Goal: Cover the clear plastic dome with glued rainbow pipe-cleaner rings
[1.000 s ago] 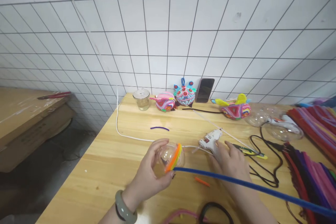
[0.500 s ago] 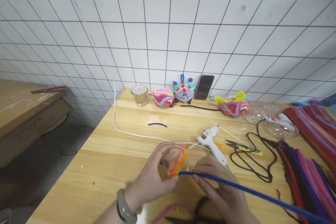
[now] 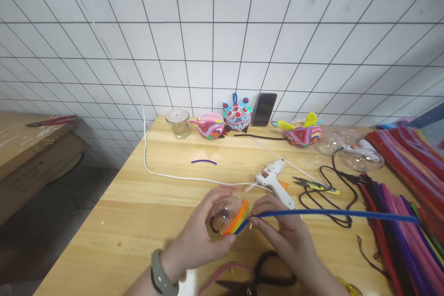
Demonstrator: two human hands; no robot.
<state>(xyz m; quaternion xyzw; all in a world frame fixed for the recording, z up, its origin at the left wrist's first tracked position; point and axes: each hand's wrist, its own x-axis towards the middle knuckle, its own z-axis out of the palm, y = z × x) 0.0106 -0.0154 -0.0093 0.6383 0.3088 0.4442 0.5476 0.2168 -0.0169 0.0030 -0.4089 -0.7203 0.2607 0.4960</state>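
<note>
My left hand (image 3: 204, 231) is wrapped round a clear plastic ball (image 3: 224, 212). Orange and yellow pipe cleaner bands run side by side across the ball's right part. A long blue pipe cleaner (image 3: 329, 212) lies against the ball beside the yellow band, its free length stretching far to the right. Pinched on this blue strip, close to the ball, is my right hand (image 3: 280, 226). Just beyond the hands, a white hot glue gun (image 3: 275, 182) lies on the table. Black-handled scissors (image 3: 258, 275) lie below the hands, partly hidden.
Several decorated balls, including a blue-and-pink one (image 3: 237, 115), stand along the wall with a glass cup (image 3: 178, 125) and a phone (image 3: 264, 109). Pipe cleaner bundles (image 3: 398, 222), a black cord (image 3: 322, 194) and clear balls (image 3: 362, 159) lie at the right. A short purple piece (image 3: 204, 162) lies mid-table.
The blue pipe cleaner now lies further along the ball beside the yellow band, and its free end has swung up. My right hand has shifted slightly up and left. The view has shifted a little.
</note>
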